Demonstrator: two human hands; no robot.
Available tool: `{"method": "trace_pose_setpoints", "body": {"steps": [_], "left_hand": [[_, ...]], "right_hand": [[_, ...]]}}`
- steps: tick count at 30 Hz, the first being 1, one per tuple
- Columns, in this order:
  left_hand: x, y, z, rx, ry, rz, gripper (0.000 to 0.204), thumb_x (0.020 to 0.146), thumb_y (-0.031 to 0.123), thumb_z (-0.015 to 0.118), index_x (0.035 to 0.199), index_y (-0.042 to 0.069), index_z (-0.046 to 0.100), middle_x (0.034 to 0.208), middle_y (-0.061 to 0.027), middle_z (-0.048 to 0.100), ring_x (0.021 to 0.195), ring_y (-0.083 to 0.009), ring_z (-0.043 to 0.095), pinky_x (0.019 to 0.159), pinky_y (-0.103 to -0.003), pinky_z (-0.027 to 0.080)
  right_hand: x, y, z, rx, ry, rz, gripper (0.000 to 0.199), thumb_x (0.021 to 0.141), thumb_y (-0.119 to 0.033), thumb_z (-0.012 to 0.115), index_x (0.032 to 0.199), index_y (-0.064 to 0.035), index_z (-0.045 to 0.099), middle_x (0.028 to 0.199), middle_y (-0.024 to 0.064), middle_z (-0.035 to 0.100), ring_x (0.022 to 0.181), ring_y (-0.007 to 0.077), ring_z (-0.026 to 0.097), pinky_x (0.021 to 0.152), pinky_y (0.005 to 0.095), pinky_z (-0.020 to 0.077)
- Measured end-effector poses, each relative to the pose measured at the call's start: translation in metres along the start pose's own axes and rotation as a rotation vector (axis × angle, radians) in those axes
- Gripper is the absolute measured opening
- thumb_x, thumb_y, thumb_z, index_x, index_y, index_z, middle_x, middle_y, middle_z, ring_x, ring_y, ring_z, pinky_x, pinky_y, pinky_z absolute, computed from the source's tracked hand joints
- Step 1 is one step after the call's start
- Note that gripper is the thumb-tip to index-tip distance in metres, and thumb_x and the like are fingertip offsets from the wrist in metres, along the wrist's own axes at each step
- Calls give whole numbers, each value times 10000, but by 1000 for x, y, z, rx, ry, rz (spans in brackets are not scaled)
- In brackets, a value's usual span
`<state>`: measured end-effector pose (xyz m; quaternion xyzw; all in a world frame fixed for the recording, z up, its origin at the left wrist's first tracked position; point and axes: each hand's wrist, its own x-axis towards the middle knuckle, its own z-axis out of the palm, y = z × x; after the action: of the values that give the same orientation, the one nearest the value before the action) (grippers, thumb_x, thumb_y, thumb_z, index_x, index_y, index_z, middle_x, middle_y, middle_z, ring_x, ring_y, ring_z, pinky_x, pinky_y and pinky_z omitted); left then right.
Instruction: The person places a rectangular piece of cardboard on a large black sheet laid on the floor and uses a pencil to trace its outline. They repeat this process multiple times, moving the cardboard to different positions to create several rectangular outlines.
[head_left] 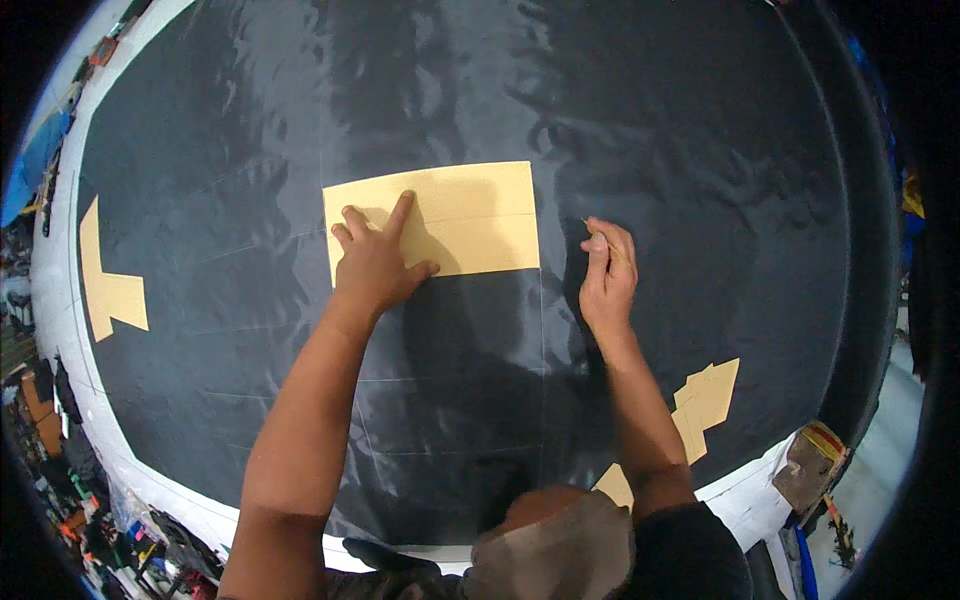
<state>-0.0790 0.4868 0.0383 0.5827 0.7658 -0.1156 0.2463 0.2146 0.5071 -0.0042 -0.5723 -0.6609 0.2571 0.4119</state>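
Observation:
My left hand (374,257) presses flat with spread fingers on a tan rectangular card pattern (485,225), near its lower left part. The card has a slightly curved top edge and a faint line across it. Beneath it lies a large sheet of shiny black fabric (680,130) with thin pale lines drawn on it, one running down from the card's right edge. To the right of the card, apart from it, my right hand (611,275) is closed around a thin pencil-like stick (618,255). Its tip points up and left; its exact kind is hard to make out.
Another tan card piece (120,298) lies at the far left edge of the fabric. More tan pieces (708,395) overlap near the right forearm. The white table edge (60,290) shows around the fabric. Cluttered tools and scraps (110,545) fill the lower left, beyond the table.

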Motion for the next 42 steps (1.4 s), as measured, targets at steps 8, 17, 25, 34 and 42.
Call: {"method": "trace_pose_setpoints", "body": {"steps": [8, 17, 25, 34, 42], "left_hand": [[-7, 17, -18, 31, -30, -310, 1033, 831, 748, 637, 1624, 227, 226, 1522, -390, 304, 1368, -519, 442, 999, -574, 499], [65, -16, -29, -671, -292, -219, 848, 985, 695, 435, 1278, -90, 567, 1002, -232, 720, 849, -315, 709, 798, -434, 557], [11, -62, -164, 169, -139, 455, 380, 958, 322, 610, 1195, 31, 669, 1196, -208, 673, 1141, -381, 638, 987, -477, 508], [45, -104, -55, 103, 357, 643, 495, 972, 300, 622, 1445, 188, 526, 1547, -196, 394, 1442, -431, 370, 1198, -530, 310], [70, -29, 0, -84, 595, 369, 506, 967, 358, 639, 1453, 251, 552, 1479, -218, 439, 1356, -422, 436, 1140, -586, 324]], "right_hand": [[-1, 14, 9, -222, 14, -82, 173, 1038, -172, 515, 1113, -66, 629, 1313, 126, 651, 1262, 357, 557, 1054, 477, 391], [7, 8, 17, -394, -119, -8, 232, 1064, -236, 464, 1167, -98, 619, 1441, 98, 580, 1414, 319, 440, 1147, 486, 278], [24, 22, -12, -215, -289, 104, 268, 1084, -254, 431, 1218, -67, 569, 1496, 149, 527, 1431, 354, 423, 1162, 487, 295], [153, -42, -80, -313, -473, -9, 310, 1103, -268, 432, 1225, -17, 567, 1335, 193, 612, 1252, 365, 588, 1060, 428, 455], [126, -7, 25, -261, -229, 150, 310, 974, -261, 671, 1196, -56, 602, 1359, 131, 625, 1269, 362, 562, 1060, 473, 425]]}}
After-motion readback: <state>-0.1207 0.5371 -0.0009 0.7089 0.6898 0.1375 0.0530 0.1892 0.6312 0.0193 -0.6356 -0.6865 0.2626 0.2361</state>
